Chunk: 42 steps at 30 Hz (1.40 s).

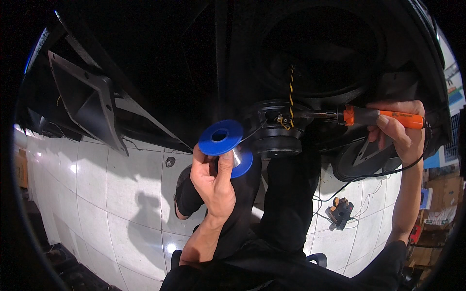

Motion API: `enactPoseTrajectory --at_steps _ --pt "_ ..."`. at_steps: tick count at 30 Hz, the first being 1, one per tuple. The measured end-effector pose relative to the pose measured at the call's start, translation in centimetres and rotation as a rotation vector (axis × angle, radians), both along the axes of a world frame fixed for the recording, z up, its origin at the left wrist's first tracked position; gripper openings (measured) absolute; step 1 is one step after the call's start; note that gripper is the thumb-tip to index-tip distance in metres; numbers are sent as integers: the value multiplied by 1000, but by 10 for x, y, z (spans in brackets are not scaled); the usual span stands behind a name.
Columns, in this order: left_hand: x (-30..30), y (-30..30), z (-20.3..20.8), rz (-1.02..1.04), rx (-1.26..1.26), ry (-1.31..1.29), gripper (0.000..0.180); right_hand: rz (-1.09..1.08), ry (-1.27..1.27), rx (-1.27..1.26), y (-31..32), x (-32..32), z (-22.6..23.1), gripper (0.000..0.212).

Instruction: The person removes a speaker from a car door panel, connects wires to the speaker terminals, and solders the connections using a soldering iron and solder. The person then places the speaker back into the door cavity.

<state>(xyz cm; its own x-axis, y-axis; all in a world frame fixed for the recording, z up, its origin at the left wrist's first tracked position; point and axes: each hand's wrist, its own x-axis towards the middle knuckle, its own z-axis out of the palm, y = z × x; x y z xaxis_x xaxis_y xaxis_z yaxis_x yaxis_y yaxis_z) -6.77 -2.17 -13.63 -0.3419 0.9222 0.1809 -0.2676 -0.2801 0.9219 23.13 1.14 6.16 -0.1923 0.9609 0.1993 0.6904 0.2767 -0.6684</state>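
My left hand (pixel 213 182) is closed round a blue spool of solder wire (pixel 221 137), and a thin strand runs from it toward the terminal of a black round speaker driver (pixel 277 143). In my right hand (pixel 402 128) is an orange-handled soldering iron (pixel 383 118), held level with its metal shaft pointing left at the same terminal. A twisted yellow-and-black wire (pixel 291 92) comes down from a dark round opening and ends at the terminal. Whether the iron's tip touches the terminal, I cannot tell.
A large black cabinet (pixel 238 53) fills the far side. A black horn (pixel 90 102) hangs at its left. On the white tiled floor (pixel 102 194) lie a small dark block with cables (pixel 341 213) and a small dark lump (pixel 170 161). Cardboard boxes (pixel 441 194) stand at right.
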Motion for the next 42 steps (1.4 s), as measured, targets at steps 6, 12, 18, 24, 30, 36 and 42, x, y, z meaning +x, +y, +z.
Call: enactPoseTrajectory --at_steps 6,12,18,24,30,36,42 --pt "1 0 -1 3 2 1 37 -14 -38 -4 0 6 0 44" --pt "1 0 1 -1 0 -20 37 -8 -39 30 -2 -1 0 45" --pt "-4 0 -6 -1 67 72 33 8 -28 44 -1 -2 0 46" --pt "-1 -4 6 9 -7 -41 34 26 24 80 -1 10 -9 47" --pt "-4 -7 9 -8 3 -123 32 42 64 109 -5 19 -15 49" --pt "-25 -18 13 89 -38 -49 29 8 81 126 -39 31 -14 46" --pt "-62 -19 13 240 -104 160 44 -32 216 218 -114 69 -42 45"
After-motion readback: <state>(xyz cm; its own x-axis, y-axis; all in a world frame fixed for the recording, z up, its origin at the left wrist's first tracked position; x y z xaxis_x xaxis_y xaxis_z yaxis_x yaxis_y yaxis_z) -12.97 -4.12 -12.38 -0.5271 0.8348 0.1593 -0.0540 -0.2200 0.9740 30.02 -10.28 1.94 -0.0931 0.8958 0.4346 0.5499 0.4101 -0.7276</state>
